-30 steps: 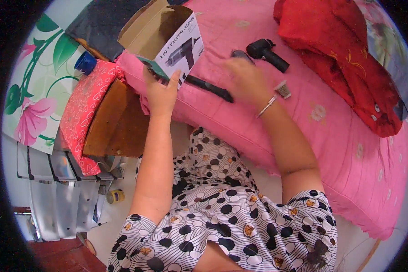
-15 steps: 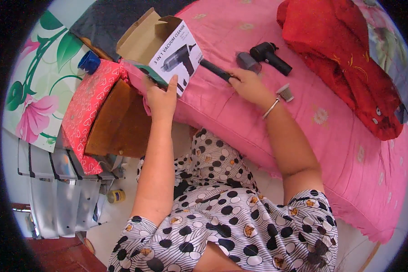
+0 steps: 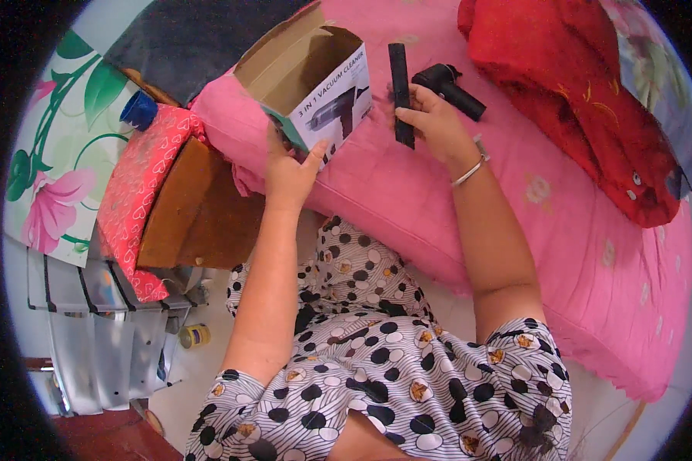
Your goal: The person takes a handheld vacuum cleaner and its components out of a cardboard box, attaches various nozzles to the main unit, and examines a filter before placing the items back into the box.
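My left hand (image 3: 291, 175) grips a cardboard box (image 3: 337, 107) by its lower side, thumb on the white front printed with a handheld vacuum cleaner. The box tilts with its flaps up, and its brown inside shows. To its right, my right hand (image 3: 436, 127) holds a long, flat black bar (image 3: 398, 73), seemingly a vacuum attachment, nearly upright and apart from the box. Just beyond that hand, a black handheld vacuum body (image 3: 457, 94) lies on the pink bedspread (image 3: 407, 215). My right hand and wrist hide part of what lies there.
A crumpled red cloth (image 3: 553, 84) lies on the bed at the right. On the left, a blue cup (image 3: 138, 110) stands by a red heart-patterned cover (image 3: 148, 184) over a wooden piece of furniture (image 3: 200, 207). A yellow-labelled jar (image 3: 194, 336) sits on the floor.
The black bar has come away from beside the box and swung from slanting to nearly upright. The box has shifted right, its opening turned more toward me. The clear vacuum part is now hidden.
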A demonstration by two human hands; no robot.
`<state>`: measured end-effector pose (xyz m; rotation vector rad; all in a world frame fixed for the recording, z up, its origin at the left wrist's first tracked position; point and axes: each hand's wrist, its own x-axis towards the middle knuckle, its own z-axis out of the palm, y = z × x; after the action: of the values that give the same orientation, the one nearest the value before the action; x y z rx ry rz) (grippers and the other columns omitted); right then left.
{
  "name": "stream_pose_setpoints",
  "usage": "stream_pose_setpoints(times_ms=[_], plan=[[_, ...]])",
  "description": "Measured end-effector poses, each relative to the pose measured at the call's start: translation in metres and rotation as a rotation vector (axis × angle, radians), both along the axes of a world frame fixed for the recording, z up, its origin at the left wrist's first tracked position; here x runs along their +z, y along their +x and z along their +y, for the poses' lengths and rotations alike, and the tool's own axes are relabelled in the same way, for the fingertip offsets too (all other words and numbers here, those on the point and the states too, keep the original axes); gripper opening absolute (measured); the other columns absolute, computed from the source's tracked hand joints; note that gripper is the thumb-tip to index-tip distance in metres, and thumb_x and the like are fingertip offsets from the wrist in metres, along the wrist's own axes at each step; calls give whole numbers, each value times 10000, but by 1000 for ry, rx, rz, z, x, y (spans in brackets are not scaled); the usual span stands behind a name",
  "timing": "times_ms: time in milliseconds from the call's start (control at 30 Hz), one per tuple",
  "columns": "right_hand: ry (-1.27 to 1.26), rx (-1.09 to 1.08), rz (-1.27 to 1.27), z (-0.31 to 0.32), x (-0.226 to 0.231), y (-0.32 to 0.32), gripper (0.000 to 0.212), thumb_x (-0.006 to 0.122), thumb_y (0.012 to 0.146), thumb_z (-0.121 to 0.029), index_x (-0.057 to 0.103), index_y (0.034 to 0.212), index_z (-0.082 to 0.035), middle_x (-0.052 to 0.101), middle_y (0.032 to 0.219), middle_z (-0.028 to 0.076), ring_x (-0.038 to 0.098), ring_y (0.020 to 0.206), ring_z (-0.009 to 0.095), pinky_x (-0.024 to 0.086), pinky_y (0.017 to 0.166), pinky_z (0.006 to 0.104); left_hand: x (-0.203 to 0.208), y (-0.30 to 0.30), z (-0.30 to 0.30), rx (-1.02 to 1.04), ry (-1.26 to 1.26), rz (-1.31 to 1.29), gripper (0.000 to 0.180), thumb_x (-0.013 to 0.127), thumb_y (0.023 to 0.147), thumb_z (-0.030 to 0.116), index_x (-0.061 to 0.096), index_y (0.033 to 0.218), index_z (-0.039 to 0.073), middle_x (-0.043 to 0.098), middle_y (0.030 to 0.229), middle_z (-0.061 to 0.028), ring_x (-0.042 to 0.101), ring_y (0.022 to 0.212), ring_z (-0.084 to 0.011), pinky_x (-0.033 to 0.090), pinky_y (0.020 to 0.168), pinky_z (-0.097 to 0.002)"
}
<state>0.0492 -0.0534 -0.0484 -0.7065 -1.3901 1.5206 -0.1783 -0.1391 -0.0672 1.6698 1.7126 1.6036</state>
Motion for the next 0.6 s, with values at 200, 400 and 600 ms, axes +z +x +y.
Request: stream_pose_setpoints(times_ms=[200,400,600], plan=[[28,-28,0,12,-11,9,321,593,842,-11,526,1156,3,577,964,52,608,824,151,521,748,280,-4,6,-3,66,-68,36,742,773,739,197,336,1301,-12,577,1149,-180,589,1033,-260,470,886,-356],[37,-157,34,4,-2,5,277,672,788,-78,594,1039,9,616,857,38,589,779,133,484,684,265,-14,1,-4,-30,42,-32,691,788,705,143,409,1258,-25,584,1134,-168,593,1017,-248,475,876,-359],[160,-299,-119,4,-6,-7,276,668,797,-96,611,1053,-12,629,879,29,585,775,117,478,692,265,-26,-15,-7,-123,72,-74,737,797,673,111,419,1293,-11,553,1170,-147,555,1054,-226,457,897,-345]])
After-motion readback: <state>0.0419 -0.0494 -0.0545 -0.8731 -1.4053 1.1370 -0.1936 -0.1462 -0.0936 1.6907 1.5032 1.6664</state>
